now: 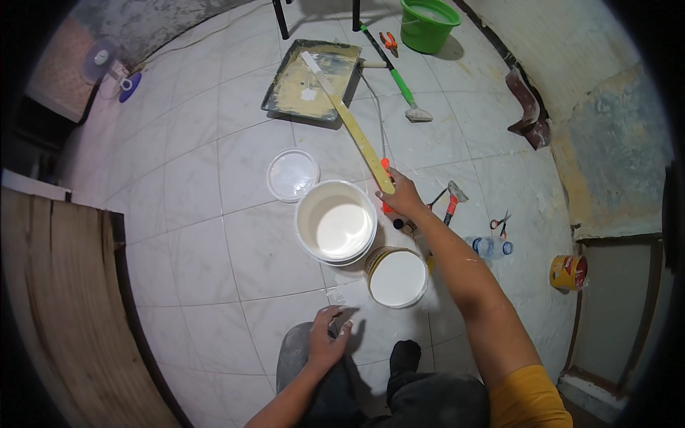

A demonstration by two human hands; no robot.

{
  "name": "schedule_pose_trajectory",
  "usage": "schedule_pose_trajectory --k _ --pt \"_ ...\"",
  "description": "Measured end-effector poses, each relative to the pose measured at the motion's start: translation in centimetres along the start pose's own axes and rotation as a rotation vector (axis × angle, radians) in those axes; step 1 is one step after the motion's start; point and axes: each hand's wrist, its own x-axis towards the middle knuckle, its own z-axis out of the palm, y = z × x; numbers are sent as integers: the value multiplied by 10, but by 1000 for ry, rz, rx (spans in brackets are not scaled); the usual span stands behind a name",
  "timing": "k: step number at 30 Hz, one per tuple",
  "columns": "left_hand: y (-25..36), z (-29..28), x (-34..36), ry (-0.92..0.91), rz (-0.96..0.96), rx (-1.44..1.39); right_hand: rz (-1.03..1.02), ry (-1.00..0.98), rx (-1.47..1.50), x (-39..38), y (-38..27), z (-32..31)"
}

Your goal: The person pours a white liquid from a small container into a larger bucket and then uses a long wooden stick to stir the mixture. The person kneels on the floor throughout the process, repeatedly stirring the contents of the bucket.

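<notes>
With the left hand (330, 341) loosely spread, the right hand (403, 197) pinches the yellow stick (351, 127), upper centre, probably for stirring, which would call for bringing it over the central white bucket (299, 230)

No txt legible; print on yellow tub (565, 273) too sm.

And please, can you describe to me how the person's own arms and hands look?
Both the left hand and the right hand are bare, without gloves. A yellow-orange sleeve covers part of the right upper arm, leaving the right forearm uncovered, with small whitish marks. No sleeve shows on the left forearm.
</notes>
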Motion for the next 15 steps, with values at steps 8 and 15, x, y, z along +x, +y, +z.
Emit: schedule_pose_trajectory --k 8,15 --pt "1 32 23 -92 -212 -212 91 241 168 -65 -32 -47" --pt "6 51 42 -198 -488 -506 310 95 292 -206 0 -95"
